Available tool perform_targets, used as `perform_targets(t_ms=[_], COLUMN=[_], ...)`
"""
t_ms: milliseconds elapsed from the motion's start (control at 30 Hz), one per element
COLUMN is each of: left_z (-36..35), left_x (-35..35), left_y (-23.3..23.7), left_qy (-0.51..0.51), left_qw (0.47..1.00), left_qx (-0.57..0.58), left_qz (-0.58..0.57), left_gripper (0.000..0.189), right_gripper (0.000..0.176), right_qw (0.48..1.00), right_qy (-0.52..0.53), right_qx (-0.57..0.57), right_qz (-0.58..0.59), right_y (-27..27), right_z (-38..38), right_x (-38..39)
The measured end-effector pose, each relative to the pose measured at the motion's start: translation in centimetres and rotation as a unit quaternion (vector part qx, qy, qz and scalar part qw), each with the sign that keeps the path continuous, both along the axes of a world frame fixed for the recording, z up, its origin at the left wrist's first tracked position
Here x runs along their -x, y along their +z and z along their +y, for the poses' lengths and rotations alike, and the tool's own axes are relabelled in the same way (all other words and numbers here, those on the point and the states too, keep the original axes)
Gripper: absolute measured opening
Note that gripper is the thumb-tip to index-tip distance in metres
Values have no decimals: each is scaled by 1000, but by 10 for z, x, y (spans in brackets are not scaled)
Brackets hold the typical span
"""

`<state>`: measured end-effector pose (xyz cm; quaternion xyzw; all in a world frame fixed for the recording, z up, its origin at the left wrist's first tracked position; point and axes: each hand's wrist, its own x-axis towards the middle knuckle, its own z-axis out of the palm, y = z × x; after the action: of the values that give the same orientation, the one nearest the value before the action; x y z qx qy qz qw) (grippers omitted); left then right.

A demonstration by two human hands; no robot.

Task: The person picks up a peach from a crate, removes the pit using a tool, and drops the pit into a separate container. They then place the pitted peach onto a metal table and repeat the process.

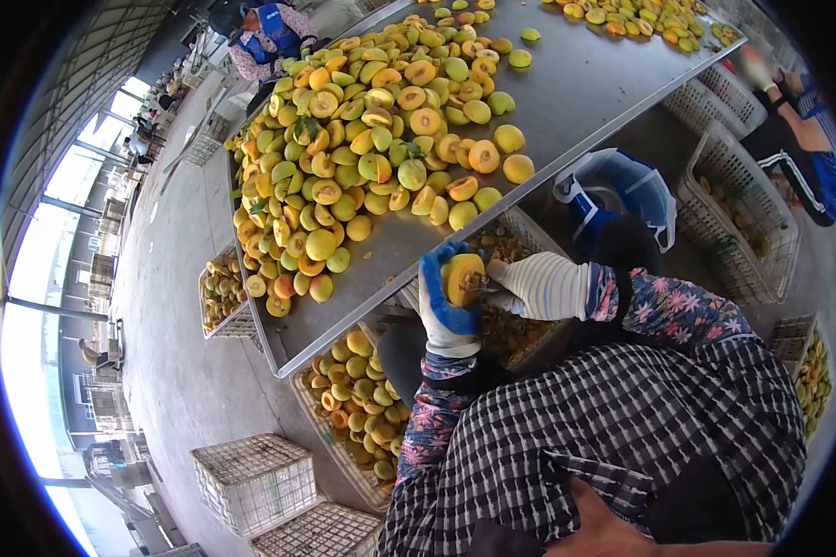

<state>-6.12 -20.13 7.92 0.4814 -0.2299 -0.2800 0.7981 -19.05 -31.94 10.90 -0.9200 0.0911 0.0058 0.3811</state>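
Note:
My left hand (446,302), in a white glove with blue coating, is closed around a yellow peach half (462,280) with its cut face turned to the right. My right hand (539,286), in a striped knit glove, is closed on a small metal pitting tool (476,281), its tip at the middle of the cut face. The glove hides most of the tool. Both hands are just off the near edge of the metal table (418,243), above a crate of brown pits and scraps (503,243). Halved peaches (372,139) lie heaped on the table.
A crate of peach halves (358,399) stands below left, near stacked white crates (255,478). A blue bucket (627,190) lined with plastic and another crate (743,213) are right. A person (274,42) works across the table. A bare hand (599,520) rests at the bottom edge.

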Motion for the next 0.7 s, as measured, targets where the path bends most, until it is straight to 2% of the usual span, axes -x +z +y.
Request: perform_targets(t_ms=[33,67,133,233,267,333,367,400,500,533,567,600,633,667,700], left_z=[-3,-6,-8,-4,-3,-1,2,3,-2,-3,-4,-6,-5,0,6], left_x=[2,0,-7,-8,-9,-13,-18,-20,-22,-22,-25,-30,-34,-40,-44], left_y=[3,-6,-22,-39,-42,-32,-25,-19,-38,-42,-46,-48,-50,-53,-57], left_qy=[-34,-30,-11,-2,-3,-9,-15,-19,-21,-42,-76,-108,-137,-144,-144], left_qw=[964,973,993,995,984,932,885,827,890,927,970,986,973,976,917], left_qx=[67,80,19,-55,-74,-119,-146,-170,-135,-140,-135,-126,-114,-128,-131], left_qz=[255,212,115,-86,-163,-343,-442,-535,-434,-346,-187,-22,144,-105,-347], left_gripper=[36,36,35,32,31,28,26,25,21,20,22,24,26,27,28], right_gripper=[26,28,31,33,34,35,36,38,41,40,40,41,41,43,44], right_qw=[1000,1000,999,995,983,991,994,998,998,994,993,992,992,987,981], right_qy=[-13,-19,-31,4,24,33,37,37,16,22,27,33,38,69,96], right_qx=[17,8,-8,-78,-137,-98,-80,6,12,102,110,116,123,140,160], right_qz=[14,15,19,-68,-119,-83,-63,-44,57,41,33,25,17,31,46], right_y=[2,1,-6,-35,-42,-56,-62,-45,-26,-31,-35,-38,-41,-44,-44], right_z=[1,4,11,10,6,1,0,1,-1,2,1,2,2,3,2], right_x=[0,-1,-2,-4,-2,-3,-2,-1,-2,-1,-1,0,0,0,1])
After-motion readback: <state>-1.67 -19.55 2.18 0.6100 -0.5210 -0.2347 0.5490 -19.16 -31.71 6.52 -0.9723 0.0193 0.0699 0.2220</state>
